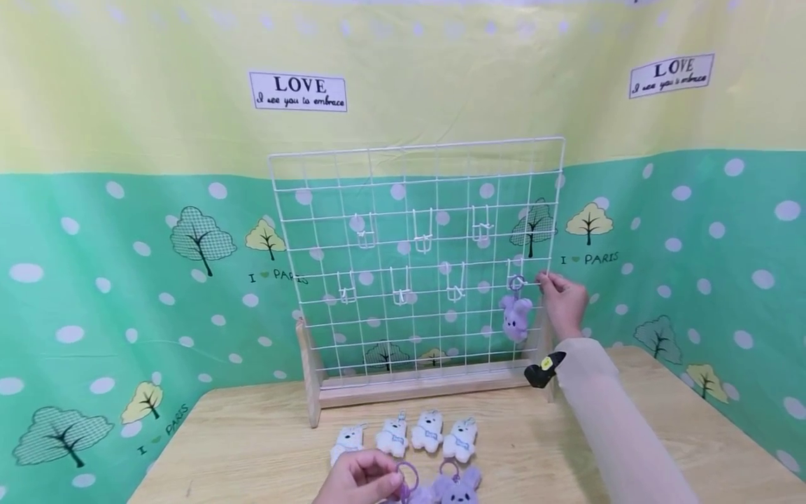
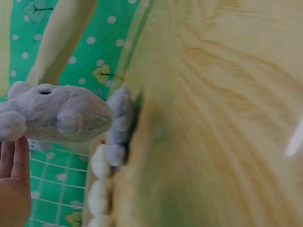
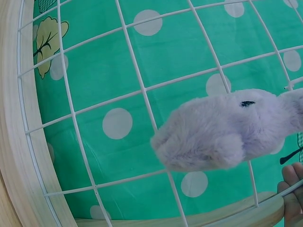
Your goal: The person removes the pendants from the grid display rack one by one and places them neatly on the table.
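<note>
My left hand [image 1: 362, 477] pinches a purple plush keychain [image 2: 66, 113], its purple ring [image 1: 408, 476] standing up beside the thumb in the head view. The plush body is up off the table in the left wrist view. At the right edge of the white wire grid rack [image 1: 434, 178], my right hand [image 1: 564, 301] grips the side wire with its fingertips. Close to that hand, another purple plush keychain [image 1: 515, 318] hangs by its ring from a lower-row hook; its furry body fills the middle of the right wrist view [image 3: 218, 130].
Several white plush bear keychains [image 1: 427, 430] lie in a row before the rack. One more purple plush keychain [image 1: 458, 486] lies near my left hand. White hooks [image 1: 423, 241] hang in two rows on the grid. A wooden base [image 1: 422, 388] holds the grid on the table.
</note>
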`<move>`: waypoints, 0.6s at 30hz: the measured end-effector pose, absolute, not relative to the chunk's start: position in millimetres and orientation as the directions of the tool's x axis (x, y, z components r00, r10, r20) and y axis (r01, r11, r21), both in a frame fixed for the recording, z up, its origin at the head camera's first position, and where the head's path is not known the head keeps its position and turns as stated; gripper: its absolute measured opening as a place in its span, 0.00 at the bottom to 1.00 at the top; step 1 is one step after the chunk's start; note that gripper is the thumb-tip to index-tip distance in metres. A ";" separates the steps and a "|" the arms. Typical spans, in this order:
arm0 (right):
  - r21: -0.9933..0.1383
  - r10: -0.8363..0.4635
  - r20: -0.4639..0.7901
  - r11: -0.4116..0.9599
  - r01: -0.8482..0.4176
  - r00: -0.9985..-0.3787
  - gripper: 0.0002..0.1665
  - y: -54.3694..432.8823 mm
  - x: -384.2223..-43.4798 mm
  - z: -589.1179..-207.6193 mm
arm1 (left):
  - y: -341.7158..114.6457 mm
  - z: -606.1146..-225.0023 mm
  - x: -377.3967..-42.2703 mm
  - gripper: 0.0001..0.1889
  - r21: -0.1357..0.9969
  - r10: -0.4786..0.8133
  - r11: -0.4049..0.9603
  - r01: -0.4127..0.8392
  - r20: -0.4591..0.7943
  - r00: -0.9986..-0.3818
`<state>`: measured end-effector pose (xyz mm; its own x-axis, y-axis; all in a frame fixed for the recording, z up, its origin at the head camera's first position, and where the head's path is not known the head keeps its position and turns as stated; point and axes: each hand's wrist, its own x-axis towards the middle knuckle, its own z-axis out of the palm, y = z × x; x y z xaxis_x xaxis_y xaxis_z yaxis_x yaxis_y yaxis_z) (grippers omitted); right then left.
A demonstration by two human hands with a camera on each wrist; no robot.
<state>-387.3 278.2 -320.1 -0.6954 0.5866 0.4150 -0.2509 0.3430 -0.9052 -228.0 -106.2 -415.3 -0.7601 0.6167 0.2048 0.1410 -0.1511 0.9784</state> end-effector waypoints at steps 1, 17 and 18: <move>-0.904 0.589 0.417 0.347 -0.250 -0.692 0.18 278.1 -387.6 -320.0 | -106.0 -420.1 -228.1 0.22 0.986 0.617 -0.132 0.100 0.161 -0.770; -0.910 0.600 0.407 0.329 -0.252 -0.689 0.19 277.5 -388.1 -321.6 | -91.4 -452.5 -263.1 0.11 0.973 0.454 0.150 0.177 0.092 -0.887; -0.911 0.599 0.405 0.328 -0.250 -0.690 0.19 277.5 -388.1 -321.8 | -89.3 -453.4 -264.1 0.10 0.967 0.445 0.175 0.182 0.088 -0.891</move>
